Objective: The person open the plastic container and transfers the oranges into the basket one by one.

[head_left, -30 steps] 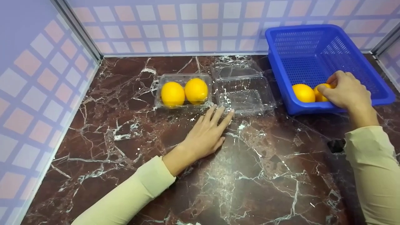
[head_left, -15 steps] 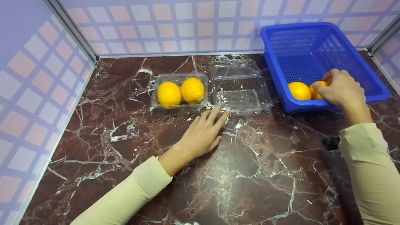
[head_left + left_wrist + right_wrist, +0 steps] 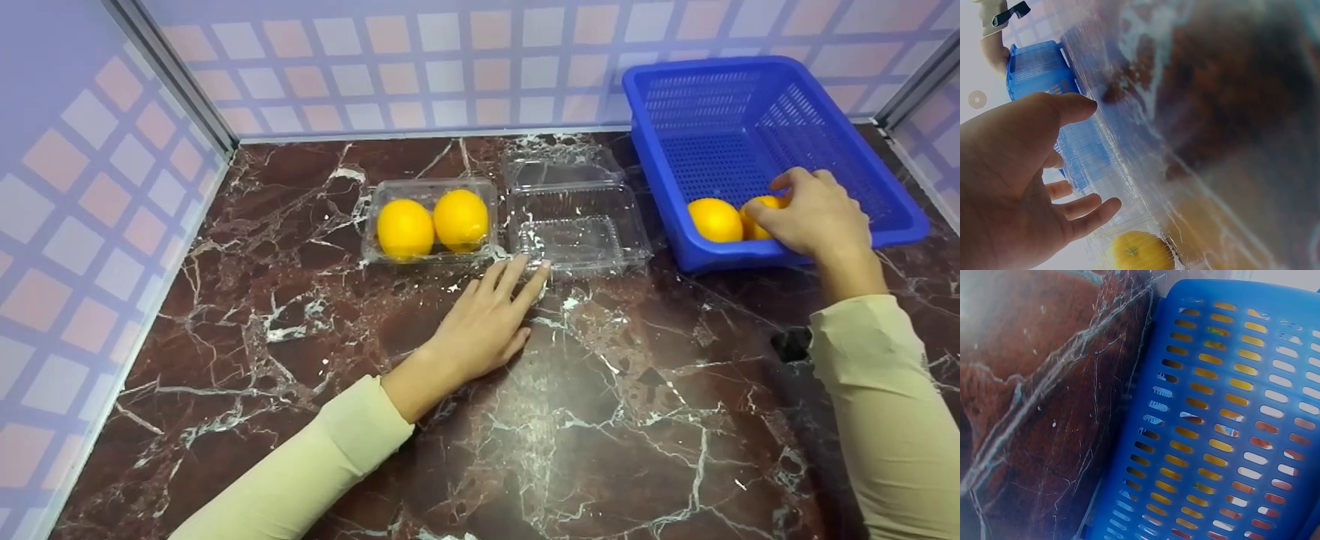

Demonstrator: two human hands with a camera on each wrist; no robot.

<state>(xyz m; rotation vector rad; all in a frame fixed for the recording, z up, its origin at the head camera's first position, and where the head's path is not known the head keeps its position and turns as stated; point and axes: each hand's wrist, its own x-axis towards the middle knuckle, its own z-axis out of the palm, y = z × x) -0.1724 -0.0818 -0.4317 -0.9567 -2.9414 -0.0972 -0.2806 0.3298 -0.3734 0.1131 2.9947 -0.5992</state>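
Note:
My right hand [image 3: 817, 214] reaches over the front wall of the blue plastic basket [image 3: 806, 253] and grips an orange [image 3: 761, 217], partly hidden by the thumb and fingers. Beside it in the basket lies another orange [image 3: 715, 220]. My left hand [image 3: 480, 326] rests on the marbled tabletop with fingers extended, its fingertips by the front edges of two clear plastic clamshell boxes. One box [image 3: 491, 225] on the left contains two oranges [image 3: 405, 229]. The other box [image 3: 574, 225] stands with its lid laid back. In the left wrist view, the left hand [image 3: 1033, 169] holds nothing.
Tile-patterned panels [image 3: 450, 67] border the table at the back and left. A small black object [image 3: 791, 345] lies near the right sleeve. Through the slots of the basket wall [image 3: 1230, 394], yellow-orange fruit shows in the right wrist view.
The head view has shifted slightly. My right hand stays around the orange in the basket, and my left hand keeps its place in front of the boxes.

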